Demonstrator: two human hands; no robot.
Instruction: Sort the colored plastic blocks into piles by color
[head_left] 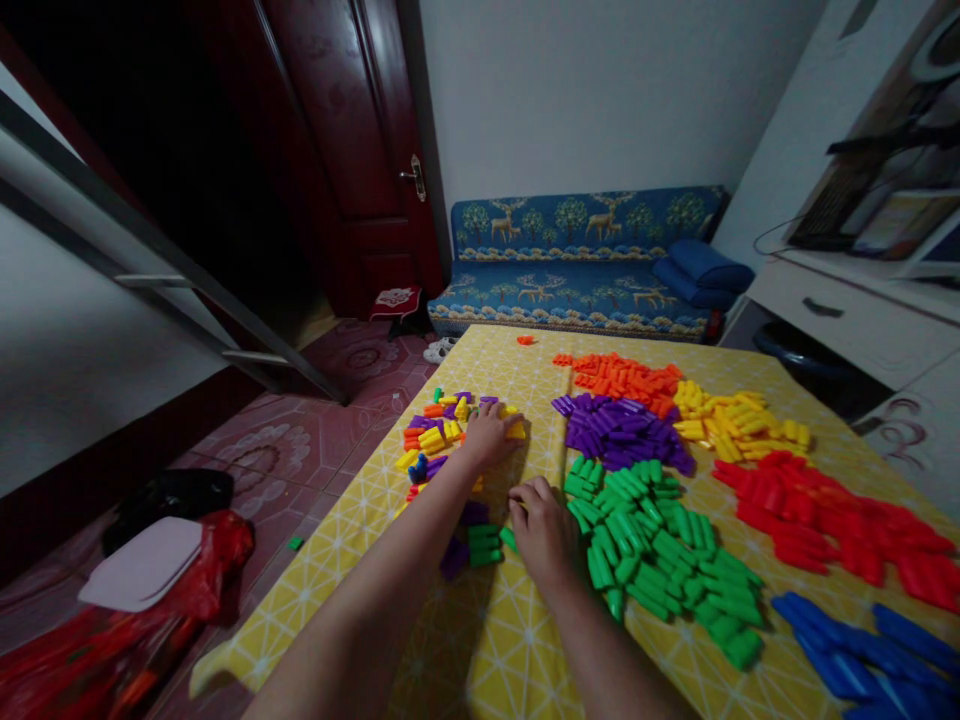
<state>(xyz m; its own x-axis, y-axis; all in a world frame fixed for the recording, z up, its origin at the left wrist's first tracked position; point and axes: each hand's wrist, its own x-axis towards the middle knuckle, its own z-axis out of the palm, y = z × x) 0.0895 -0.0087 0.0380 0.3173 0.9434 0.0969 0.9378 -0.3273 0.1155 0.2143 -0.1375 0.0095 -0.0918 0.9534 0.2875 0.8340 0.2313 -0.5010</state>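
Observation:
My left hand (487, 436) reaches into a mixed group of small plastic building blocks on the table, its fingers spread over them. Yellow blocks (516, 428) show at its right side; the fingertips are partly hidden. Lower and to the right, my right hand (544, 530) rests by the tabletop with its fingers loosely bent and apart. A single green block (508, 540) lies just left of its fingers, and joined green blocks (485, 545) lie farther left. Right of this hand spreads a pile of green blocks (637, 530).
Purple (622, 430), orange (626, 380), yellow (739, 422), red (840, 515) and blue blocks (862, 650) form separate piles on the yellow tablecloth (517, 650). One orange block (526, 340) lies near the far edge. A sofa (570, 280) stands behind; a red bag (217, 570) lies on the floor.

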